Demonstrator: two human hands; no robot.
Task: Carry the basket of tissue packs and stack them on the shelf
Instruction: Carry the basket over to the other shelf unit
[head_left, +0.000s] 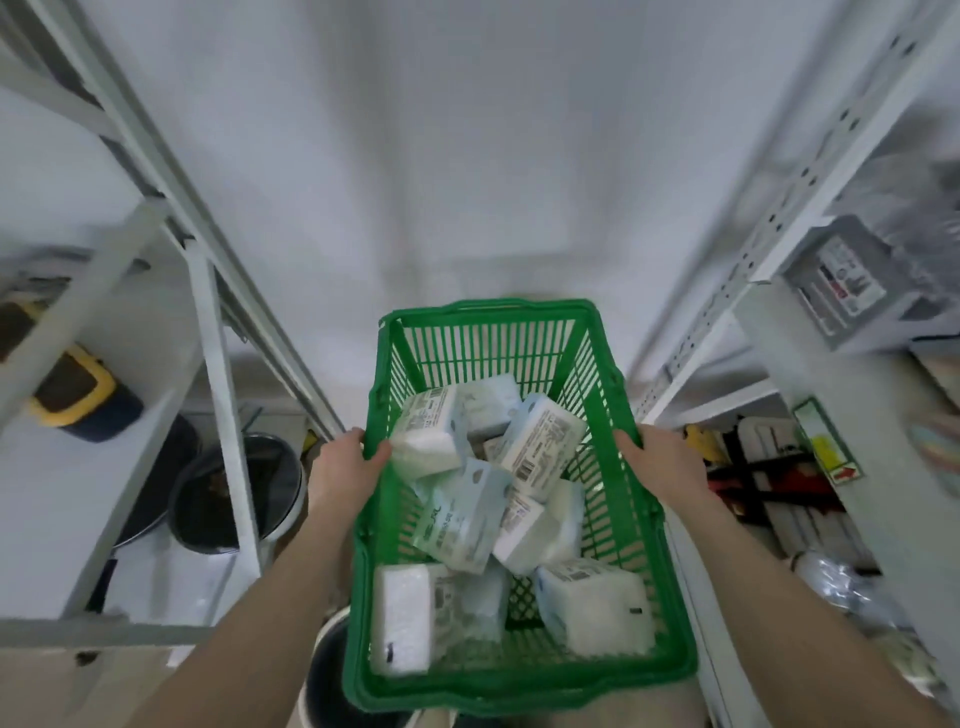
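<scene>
The step in hand looks like the carrying: the green basket (519, 519) hangs in the lower centre of the frame between 2 grey metal shelving units, one at the left (156, 291) and one at the right (769, 249). The left hand (345, 470) grips the basket's left rim with the thumb hooked inside; the right hand (662, 462) grips the right rim. The tissue packs (467, 514), white and pale blue, lie jumbled inside, none stacked yet. Next, the basket probably needs setting down or holding one-handed to free a hand for the packs. Barcode labels show on several packs, but the print is too blurred to read.
</scene>
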